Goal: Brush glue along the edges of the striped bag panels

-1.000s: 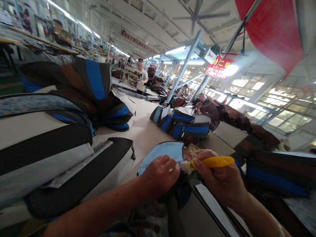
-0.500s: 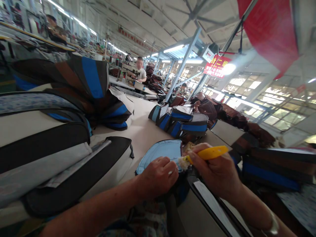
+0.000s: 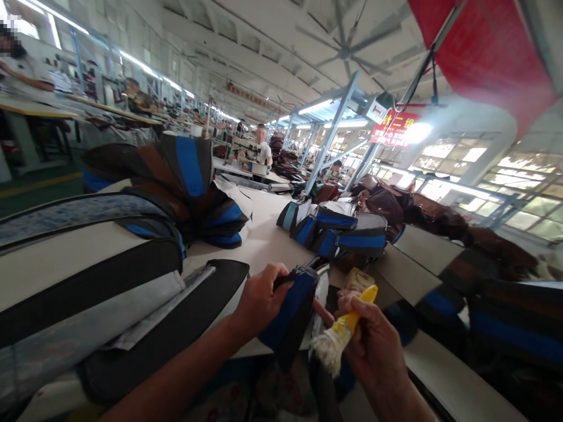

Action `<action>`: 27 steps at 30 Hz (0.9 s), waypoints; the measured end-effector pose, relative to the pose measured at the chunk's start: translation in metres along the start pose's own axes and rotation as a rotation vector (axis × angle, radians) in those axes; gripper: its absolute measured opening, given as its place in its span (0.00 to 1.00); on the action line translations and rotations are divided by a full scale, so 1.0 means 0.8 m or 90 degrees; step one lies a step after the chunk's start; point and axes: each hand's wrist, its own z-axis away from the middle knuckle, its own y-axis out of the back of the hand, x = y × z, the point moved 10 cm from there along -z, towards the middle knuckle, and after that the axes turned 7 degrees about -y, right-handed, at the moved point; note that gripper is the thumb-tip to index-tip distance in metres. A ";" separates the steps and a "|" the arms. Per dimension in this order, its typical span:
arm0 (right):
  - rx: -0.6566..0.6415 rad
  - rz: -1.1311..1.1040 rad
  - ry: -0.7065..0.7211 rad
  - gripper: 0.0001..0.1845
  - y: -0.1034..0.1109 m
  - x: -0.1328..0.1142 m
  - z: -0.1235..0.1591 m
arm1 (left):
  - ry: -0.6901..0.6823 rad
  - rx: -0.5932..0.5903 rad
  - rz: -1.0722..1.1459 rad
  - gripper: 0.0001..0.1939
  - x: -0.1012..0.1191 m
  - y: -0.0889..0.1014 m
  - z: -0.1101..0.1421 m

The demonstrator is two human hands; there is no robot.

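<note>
My left hand (image 3: 259, 302) is closed on the upper edge of a blue and dark grey fabric bag piece (image 3: 294, 308), which stands on end in front of me. In my right hand (image 3: 380, 343) is a paintbrush (image 3: 346, 328) with a yellow handle; its pale, clumped bristles point down and to the left. One finger of that hand stretches toward the right side of the bag piece, where a white edge shows; whether it touches I cannot tell. Just behind the brush sits a small tan, crusted block-like thing (image 3: 360, 279).
Stitched blue and grey bag pieces (image 3: 363, 240) lie on the pale table (image 3: 264, 205) ahead. Large black and beige panels (image 3: 167, 322) crowd the left, below a fanned stack (image 3: 189, 170). Brown pieces (image 3: 387, 202) pile up at the back right. Several people work farther off.
The bag piece has gone from lying with its light-blue inside up to standing with its blue outside showing. The brush has swung from pointing left to pointing down. The view has shifted left.
</note>
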 end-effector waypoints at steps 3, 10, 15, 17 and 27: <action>-0.034 -0.105 -0.031 0.09 -0.023 0.033 -0.008 | -0.034 -0.012 -0.007 0.09 0.001 0.005 0.009; 0.012 -0.173 -0.097 0.13 -0.032 0.091 -0.027 | 0.045 -0.041 -0.014 0.28 0.005 0.012 0.028; 0.025 -0.130 -0.107 0.12 -0.024 0.080 -0.031 | 0.150 -0.020 0.073 0.10 -0.025 0.015 0.023; 0.057 -0.079 -0.072 0.12 -0.013 0.055 -0.032 | 0.170 -0.020 0.066 0.07 -0.033 0.016 0.019; 0.085 0.550 0.402 0.09 -0.057 -0.041 -0.046 | 0.227 -0.064 0.210 0.04 -0.034 -0.005 0.014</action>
